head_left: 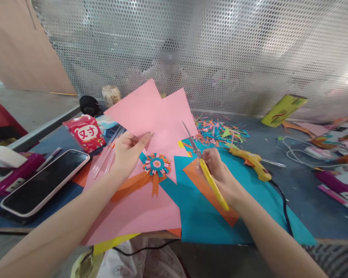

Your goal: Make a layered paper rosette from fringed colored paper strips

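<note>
Two hands of yours are over the blue tabletop (298, 193). With the left hand (129, 151), you pinch the pink sheet (150, 112) between thumb and fingers, near its lower left edge, and it is held up above the other papers. This sheet is plain and pale, with straight edges and sharp corners; one angular notch goes into its top, so two points stand up. Its lower border is hard to tell, because more pink paper lies below. Your right hand (216, 170) grasps the scissors (213, 187) by their yellow handles. Their slim metal blades point toward the sheet's right part; whether they touch it, you cannot tell. Below the sheet lies a rosette (157, 164), blue, pink and orange, with orange tails.
</note>
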`<state>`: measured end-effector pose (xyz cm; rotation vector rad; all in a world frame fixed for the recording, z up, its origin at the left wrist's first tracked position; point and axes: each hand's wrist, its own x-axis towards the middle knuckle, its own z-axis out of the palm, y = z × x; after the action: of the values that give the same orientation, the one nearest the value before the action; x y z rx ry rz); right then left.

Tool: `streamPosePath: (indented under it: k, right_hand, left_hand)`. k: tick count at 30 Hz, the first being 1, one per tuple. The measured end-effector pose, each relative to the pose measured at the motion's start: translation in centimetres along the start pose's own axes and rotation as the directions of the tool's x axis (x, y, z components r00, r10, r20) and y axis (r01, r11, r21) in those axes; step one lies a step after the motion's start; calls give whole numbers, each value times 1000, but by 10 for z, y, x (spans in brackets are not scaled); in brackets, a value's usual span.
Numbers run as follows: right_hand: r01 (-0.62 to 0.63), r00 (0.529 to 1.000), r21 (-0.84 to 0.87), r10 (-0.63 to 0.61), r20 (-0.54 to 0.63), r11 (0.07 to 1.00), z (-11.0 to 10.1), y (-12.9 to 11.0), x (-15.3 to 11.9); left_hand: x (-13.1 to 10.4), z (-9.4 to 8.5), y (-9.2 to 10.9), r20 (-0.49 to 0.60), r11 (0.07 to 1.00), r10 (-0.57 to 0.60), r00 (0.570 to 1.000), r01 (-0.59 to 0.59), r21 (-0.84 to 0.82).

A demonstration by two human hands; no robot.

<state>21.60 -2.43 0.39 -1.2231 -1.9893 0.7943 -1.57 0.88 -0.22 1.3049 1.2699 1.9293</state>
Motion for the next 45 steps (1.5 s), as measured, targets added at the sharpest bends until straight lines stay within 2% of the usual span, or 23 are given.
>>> streamPosePath:
  k: [16, 32, 37, 45]
  right_hand:
    - [14, 998, -162, -23, -54, 987, -4, -10, 0]
    - [-18, 998, -159, 8, -62, 987, -6, -9, 1]
    - [-11, 997, -165, -2, -80, 986, -5, -8, 2]
    - [17, 997, -165, -29, -71, 986, -5, -6, 3]
  left_hand:
    - [2, -1, -3, 15, 999, -24, 1000, 25, -22]
    - [3, -3, -7, 55, 999, -23, 998, 25, -36]
    - [3, -4, -9, 36, 998, -63, 997, 64, -8]
    - [1, 0, -3, 80, 992, -117, 990, 121, -41]
